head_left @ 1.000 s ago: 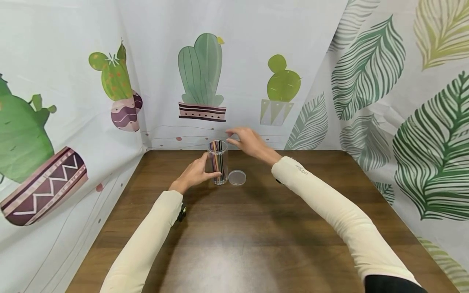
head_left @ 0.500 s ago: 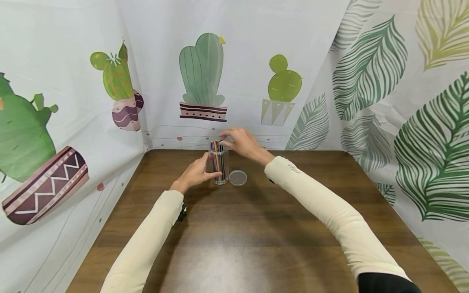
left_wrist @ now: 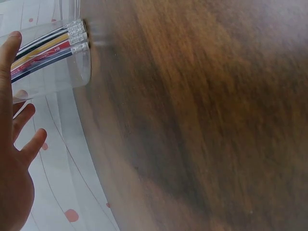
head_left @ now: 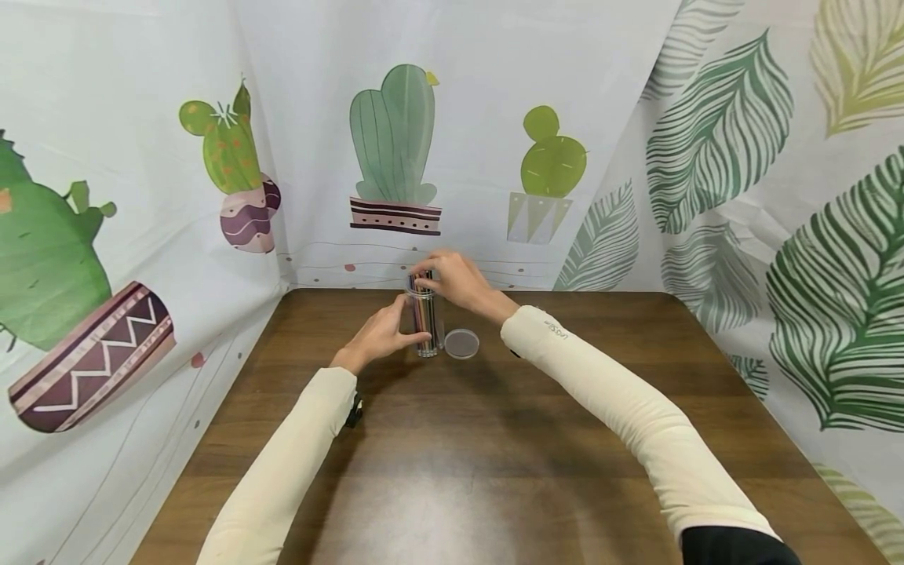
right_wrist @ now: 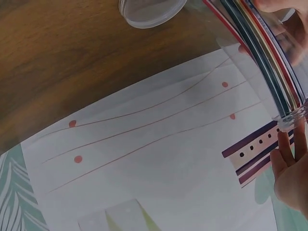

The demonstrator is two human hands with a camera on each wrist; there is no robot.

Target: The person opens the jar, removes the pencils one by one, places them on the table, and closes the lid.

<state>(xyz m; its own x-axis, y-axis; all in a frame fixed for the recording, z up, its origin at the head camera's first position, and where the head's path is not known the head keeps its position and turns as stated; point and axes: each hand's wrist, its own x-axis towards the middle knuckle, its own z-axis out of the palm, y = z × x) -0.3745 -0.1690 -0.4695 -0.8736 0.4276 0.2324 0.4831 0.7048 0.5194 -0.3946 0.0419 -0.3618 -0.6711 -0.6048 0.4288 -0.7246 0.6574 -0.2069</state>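
Note:
A clear plastic jar stands upright near the table's back edge, filled with pencils. My left hand grips its side, thumb across the front and other fingers partly behind it. Through the clear wall in the left wrist view, eraser-end ferrules of several pencils show near the base. My right hand is at the jar's mouth, thumb and fingers around the pencil tops. In the right wrist view its fingers are by the rim; whether they pinch a pencil cannot be told.
A round clear lid lies on the brown wooden table just right of the jar. A white curtain printed with cacti and leaves hangs close behind the table and along both sides.
My right hand has moved left and slightly down, from beside the jar to the pencil tops at its mouth. My left hand keeps its hold on the jar.

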